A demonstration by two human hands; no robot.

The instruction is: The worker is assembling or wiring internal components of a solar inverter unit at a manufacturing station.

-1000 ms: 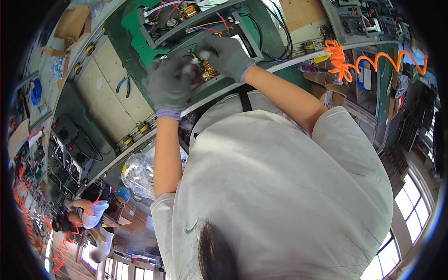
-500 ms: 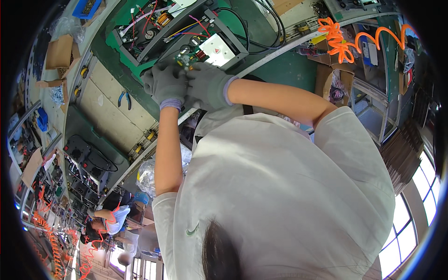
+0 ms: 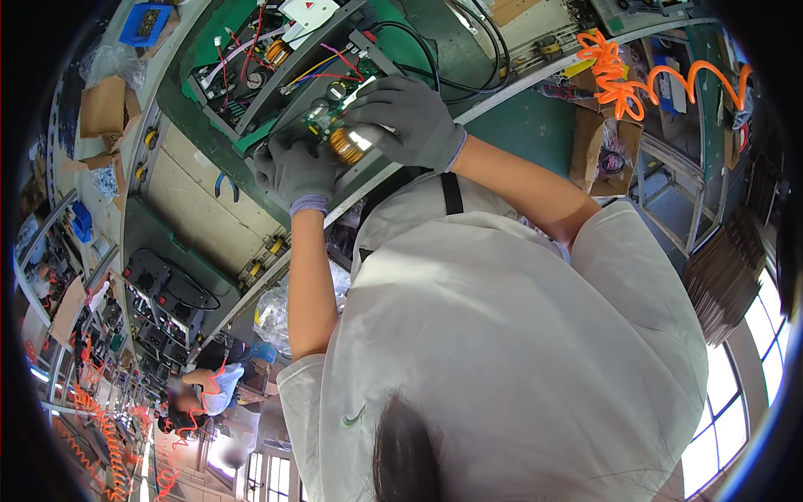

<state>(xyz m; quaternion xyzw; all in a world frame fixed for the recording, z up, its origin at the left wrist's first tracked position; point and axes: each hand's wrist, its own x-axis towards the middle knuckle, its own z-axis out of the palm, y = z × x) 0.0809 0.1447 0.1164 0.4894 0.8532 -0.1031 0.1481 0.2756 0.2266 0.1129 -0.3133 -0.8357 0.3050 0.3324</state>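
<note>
Between left hand [image 3: 301, 174] and right hand [image 3: 407, 120] sits a coppery coil [image 3: 345, 146]; their grips I cannot tell.

Green circuit board [image 3: 315, 128] in grey frame [image 3: 274, 109], partly hidden; copper-coloured coil [image 3: 345, 145] exposed.

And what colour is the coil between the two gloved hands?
The coil is copper-orange, showing best in the head view.

Two gray-gloved hands [image 3: 303, 173] [image 3: 403, 117], two copper-colored coils [image 3: 345, 145] [image 3: 276, 53], one pair of blue-handled pliers [image 3: 219, 186]
</note>
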